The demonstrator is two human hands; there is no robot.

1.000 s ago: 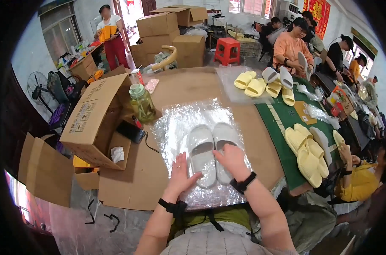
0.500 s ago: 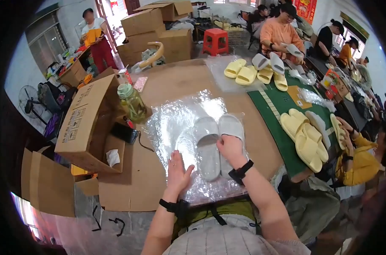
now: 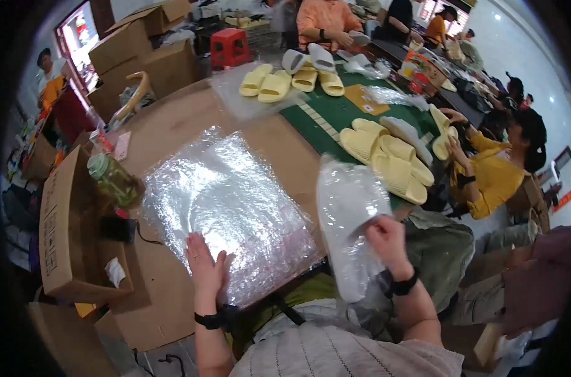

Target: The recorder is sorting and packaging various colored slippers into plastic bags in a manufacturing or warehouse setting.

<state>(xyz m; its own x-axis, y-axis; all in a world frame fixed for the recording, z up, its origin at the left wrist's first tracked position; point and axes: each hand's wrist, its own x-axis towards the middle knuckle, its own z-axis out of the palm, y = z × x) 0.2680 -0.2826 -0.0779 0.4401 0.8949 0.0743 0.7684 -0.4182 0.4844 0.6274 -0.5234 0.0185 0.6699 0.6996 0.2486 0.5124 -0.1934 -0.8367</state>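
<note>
My right hand [image 3: 384, 237] grips a clear plastic bag with white slippers inside [image 3: 349, 217], lifted off to the right of the table edge. My left hand [image 3: 203, 269] lies flat, fingers apart, on the near edge of a stack of clear plastic bags [image 3: 222, 201] spread on the brown cardboard-covered table [image 3: 172, 122]. Both wrists wear black bands.
An open cardboard box [image 3: 65, 226] stands at the left with a green bottle [image 3: 114, 179] beside it. Yellow slippers [image 3: 386, 160] lie on a green mat [image 3: 336, 113] to the right. Several people sit along the right side. More boxes [image 3: 141, 50] and a red stool [image 3: 229, 47] stand behind.
The white slippers lay on the plastic stack under my hands; now my right hand has carried them off to the right inside a bag. My view has swung right.
</note>
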